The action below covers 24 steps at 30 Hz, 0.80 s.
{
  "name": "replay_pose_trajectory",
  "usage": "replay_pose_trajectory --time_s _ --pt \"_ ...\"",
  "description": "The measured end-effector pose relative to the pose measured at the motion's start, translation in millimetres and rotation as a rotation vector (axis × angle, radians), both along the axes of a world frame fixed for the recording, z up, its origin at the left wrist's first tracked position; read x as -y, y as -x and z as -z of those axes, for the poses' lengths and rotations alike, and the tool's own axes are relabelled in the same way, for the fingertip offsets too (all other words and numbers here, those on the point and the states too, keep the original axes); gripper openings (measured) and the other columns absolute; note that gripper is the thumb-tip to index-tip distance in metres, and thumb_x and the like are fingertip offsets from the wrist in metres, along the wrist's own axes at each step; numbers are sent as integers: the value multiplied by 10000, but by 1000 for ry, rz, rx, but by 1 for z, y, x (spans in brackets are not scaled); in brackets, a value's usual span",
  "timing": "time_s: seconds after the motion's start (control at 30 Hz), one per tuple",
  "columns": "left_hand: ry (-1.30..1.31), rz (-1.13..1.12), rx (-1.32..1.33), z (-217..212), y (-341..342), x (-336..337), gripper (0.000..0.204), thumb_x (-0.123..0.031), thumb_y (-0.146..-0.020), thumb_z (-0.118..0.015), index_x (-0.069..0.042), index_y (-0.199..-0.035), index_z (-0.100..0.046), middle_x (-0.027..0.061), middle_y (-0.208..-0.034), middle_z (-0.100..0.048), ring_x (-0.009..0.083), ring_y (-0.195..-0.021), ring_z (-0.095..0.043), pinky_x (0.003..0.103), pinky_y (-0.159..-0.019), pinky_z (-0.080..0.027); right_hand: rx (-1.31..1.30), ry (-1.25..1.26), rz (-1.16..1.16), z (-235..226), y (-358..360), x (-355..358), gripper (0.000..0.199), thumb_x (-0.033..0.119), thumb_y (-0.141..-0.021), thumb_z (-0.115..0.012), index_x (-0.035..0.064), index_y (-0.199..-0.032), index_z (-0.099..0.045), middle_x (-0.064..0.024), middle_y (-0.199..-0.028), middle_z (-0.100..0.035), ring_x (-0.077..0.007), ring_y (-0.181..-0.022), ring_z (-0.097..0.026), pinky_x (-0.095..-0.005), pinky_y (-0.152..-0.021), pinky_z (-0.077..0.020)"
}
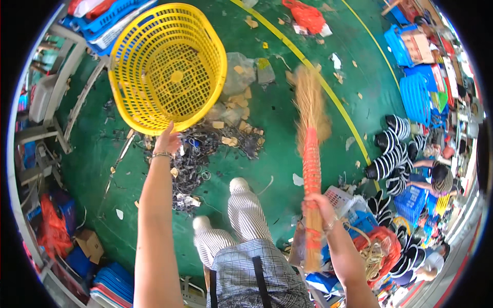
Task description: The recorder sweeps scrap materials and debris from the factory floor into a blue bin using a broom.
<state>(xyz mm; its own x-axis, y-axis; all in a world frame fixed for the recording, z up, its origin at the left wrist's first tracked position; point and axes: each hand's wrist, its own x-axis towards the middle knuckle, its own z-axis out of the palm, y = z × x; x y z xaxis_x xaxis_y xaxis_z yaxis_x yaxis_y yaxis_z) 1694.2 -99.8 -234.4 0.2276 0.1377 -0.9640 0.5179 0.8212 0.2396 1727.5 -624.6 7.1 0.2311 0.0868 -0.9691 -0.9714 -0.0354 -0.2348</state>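
A yellow plastic basket (220, 77), round and slotted, is tipped so that its inside faces me. My left hand (167, 142) grips its near rim, with the fingers partly hidden by the rim. In my right hand (319, 206) is a straw broom (311, 154), its handle bound in red, its bristles pointing away from me and slightly blurred. Between the basket and my feet lies a heap of dark scraps (192, 154) mixed with tan pieces. Crumpled clear plastic (239, 74) lies against the basket's right side.
The green floor has a yellow line (339, 105) curving along the right. Black-and-white striped bundles (393, 149), blue crates (411, 203) and other people (440, 177) are at right. A metal frame (61, 133) stands at left. A red plastic bag (306, 18) lies far ahead.
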Motion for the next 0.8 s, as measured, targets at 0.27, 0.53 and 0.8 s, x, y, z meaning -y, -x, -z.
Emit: replay_pose_trajectory --time_s 0.27,0.53,0.8 --pt "-179 -530 374 -5 25 -53 193 -256 -794 -681 -125 -862 -557 -38 -563 -456 137 -469 -403 252 -551 -394 214 -254 -134 -61 -14 -2 361 91 -643 -611 6 -978 -507 -117 -775 -585 -203 -603 -592 -307 -529 -495" --pt "-131 -285 280 -77 70 -14 283 -327 -855 -535 -87 -1006 -540 22 -848 -581 149 -651 -544 305 -519 -433 135 -154 -194 -124 34 24 350 28 -619 -578 -44 -957 -526 -142 -672 -575 -230 -536 -587 -338 -487 -505" --pt "-210 -362 506 -17 11 29 727 -502 -830 -529 -18 -1333 -327 196 -1358 -368 262 -1262 -358 405 -1000 -296 -151 -41 -192 -76 131 55 348 26 -688 -663 -17 -1004 -523 -121 -730 -587 -224 -578 -609 -337 -523 -522"
